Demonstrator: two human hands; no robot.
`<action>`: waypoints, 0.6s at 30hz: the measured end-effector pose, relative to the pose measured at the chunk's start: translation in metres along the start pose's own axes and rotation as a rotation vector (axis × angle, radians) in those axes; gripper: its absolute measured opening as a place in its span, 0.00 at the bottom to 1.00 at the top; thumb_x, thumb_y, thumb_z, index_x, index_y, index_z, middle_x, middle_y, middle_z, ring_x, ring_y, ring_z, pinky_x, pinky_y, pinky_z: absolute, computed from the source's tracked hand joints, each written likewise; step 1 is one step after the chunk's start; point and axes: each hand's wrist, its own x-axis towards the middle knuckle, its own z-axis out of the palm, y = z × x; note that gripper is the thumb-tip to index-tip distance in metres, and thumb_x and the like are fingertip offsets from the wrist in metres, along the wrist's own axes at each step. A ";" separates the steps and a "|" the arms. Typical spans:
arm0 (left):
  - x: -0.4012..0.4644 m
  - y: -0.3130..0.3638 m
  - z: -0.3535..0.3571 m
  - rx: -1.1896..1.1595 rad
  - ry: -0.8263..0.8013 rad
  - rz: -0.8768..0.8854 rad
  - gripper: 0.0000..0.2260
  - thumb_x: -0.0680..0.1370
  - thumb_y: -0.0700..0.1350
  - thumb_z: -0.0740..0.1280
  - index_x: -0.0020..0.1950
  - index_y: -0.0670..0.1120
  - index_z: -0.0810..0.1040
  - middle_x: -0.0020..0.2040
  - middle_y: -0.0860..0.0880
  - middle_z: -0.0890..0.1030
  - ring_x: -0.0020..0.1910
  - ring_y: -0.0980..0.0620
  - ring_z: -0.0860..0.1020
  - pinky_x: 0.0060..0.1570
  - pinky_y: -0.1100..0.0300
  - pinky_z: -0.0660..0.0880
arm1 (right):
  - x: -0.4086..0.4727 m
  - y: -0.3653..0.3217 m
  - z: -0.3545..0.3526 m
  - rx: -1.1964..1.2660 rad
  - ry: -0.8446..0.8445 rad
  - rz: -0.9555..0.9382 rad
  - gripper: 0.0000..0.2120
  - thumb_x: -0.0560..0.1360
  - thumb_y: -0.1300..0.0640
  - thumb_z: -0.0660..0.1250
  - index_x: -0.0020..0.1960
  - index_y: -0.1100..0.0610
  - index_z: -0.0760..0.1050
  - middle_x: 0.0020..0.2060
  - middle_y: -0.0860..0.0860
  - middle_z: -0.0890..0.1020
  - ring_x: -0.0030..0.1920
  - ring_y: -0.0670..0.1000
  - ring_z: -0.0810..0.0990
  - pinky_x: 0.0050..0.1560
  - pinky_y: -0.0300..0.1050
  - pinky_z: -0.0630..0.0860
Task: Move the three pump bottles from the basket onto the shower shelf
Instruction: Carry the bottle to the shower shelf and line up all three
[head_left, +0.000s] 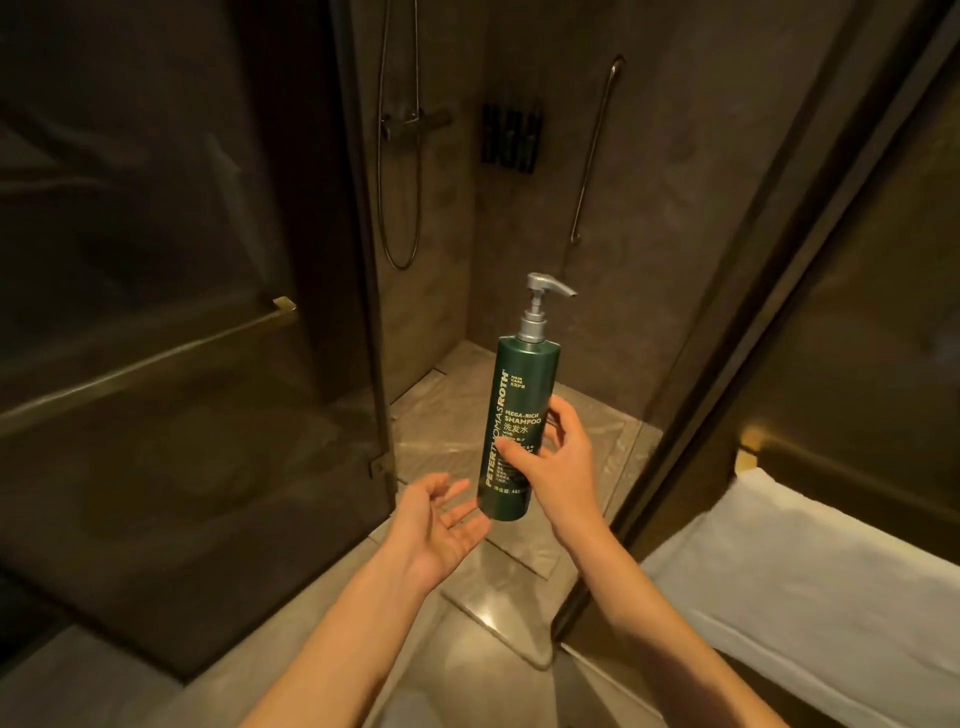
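A dark green pump bottle (519, 410) with a silver pump and a shampoo label is held upright in front of the open shower stall. My right hand (556, 457) grips its lower half from the right side. Just below and left of the bottle's base, my left hand (441, 525) is palm up with fingers spread, holding nothing. A black wall-mounted shower shelf (511, 136) hangs on the far shower wall; what it holds is too dark to tell. No basket is in view.
A glass shower door (182, 364) with a brass handle stands at the left. A shower hose (397, 156) and a grab bar (595, 150) are on the stall walls. A white towel (805, 587) lies at the lower right. The wet stone floor (493, 467) stretches ahead.
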 end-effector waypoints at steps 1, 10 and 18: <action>0.017 0.017 0.005 0.002 -0.009 0.006 0.10 0.79 0.44 0.57 0.48 0.40 0.74 0.47 0.38 0.77 0.46 0.41 0.76 0.61 0.48 0.69 | 0.022 0.002 0.008 -0.001 0.005 -0.004 0.31 0.63 0.62 0.77 0.61 0.48 0.70 0.56 0.46 0.80 0.56 0.44 0.79 0.51 0.37 0.78; 0.150 0.154 0.073 0.040 -0.101 -0.029 0.17 0.80 0.46 0.57 0.64 0.38 0.70 0.47 0.37 0.75 0.46 0.43 0.76 0.46 0.51 0.72 | 0.200 0.002 0.054 0.046 0.089 0.012 0.30 0.64 0.64 0.76 0.61 0.47 0.69 0.55 0.45 0.79 0.55 0.41 0.78 0.50 0.36 0.78; 0.262 0.218 0.143 0.125 -0.107 -0.093 0.19 0.80 0.46 0.58 0.67 0.39 0.71 0.70 0.34 0.68 0.70 0.37 0.67 0.71 0.47 0.63 | 0.338 0.037 0.048 0.006 0.163 0.032 0.30 0.65 0.59 0.76 0.64 0.49 0.69 0.57 0.48 0.79 0.58 0.46 0.77 0.52 0.39 0.74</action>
